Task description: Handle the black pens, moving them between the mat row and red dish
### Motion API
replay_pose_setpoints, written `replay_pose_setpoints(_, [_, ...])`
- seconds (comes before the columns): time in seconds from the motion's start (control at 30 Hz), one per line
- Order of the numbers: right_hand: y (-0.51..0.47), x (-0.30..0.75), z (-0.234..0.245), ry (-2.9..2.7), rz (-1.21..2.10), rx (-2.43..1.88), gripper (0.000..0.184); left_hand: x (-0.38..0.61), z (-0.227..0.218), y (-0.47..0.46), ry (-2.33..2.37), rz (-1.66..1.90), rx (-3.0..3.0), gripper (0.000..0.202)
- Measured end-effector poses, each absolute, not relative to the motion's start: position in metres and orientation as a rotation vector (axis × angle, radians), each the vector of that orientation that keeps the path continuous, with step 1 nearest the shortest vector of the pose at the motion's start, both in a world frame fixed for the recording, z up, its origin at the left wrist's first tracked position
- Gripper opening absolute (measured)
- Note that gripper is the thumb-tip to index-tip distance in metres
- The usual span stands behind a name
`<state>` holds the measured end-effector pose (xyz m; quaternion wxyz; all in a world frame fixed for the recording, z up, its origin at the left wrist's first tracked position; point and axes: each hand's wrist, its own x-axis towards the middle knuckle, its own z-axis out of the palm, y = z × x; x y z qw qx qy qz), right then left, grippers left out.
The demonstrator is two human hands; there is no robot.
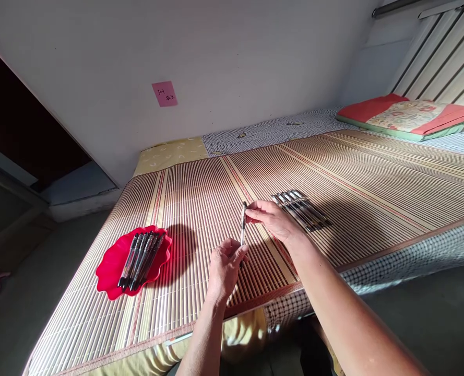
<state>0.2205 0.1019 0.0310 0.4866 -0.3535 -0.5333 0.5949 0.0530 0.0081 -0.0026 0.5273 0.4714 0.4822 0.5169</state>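
Between my two hands a clear-barrelled pen (243, 225) with dark ends is held nearly upright above the mat. My left hand (226, 263) pinches its lower end. At the upper end, the fingers of my right hand (271, 218) close on the dark cap. To the left, a red scalloped plate (108, 266) bears several similar pens (141, 261) lying side by side. Right of my right hand, another row of several pens (302, 209) lies on the mat, partly in shadow.
The striped bamboo mat (192, 209) covers a bed with checked and yellow cloth at its edges. A folded red and floral quilt (407, 117) lies at the far right. A pink note (164, 94) is stuck to the white wall (235, 62) behind.
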Motion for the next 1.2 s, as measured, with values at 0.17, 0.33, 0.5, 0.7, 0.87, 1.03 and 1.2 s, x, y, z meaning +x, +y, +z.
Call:
replay_pose_setpoints(0.17, [0.094,0.216,0.033,-1.470,1.484,-0.874,0.030,0.054,-0.002,0.009,1.157,1.298,1.126,0.033])
replay_pose_setpoints(0.33, [0.089,0.211,0.036,-1.469,1.490,-0.839,0.034,0.053,-0.004,0.009,1.132,1.352,1.116,0.035])
replay_pose_setpoints(0.5, [0.088,0.210,0.037,-1.388,1.551,-0.843,0.042,0.053,0.000,0.009,1.041,1.291,1.105,0.038])
replay_pose_setpoints(0.7, [0.090,0.207,0.035,-1.339,1.523,-0.809,0.040,0.055,0.003,0.008,0.981,1.264,1.054,0.039])
replay_pose_setpoints(0.87, [0.090,0.204,0.033,-1.380,1.479,-0.815,0.035,0.055,-0.002,0.007,1.029,1.286,1.018,0.039])
replay_pose_setpoints(1.03, [0.089,0.196,0.032,-1.414,1.461,-0.839,0.039,0.058,-0.008,0.006,1.064,1.339,0.966,0.040])
replay_pose_setpoints(1.2, [0.090,0.191,0.024,-1.419,1.408,-0.873,0.045,0.061,-0.013,0.008,1.119,1.345,0.953,0.043])
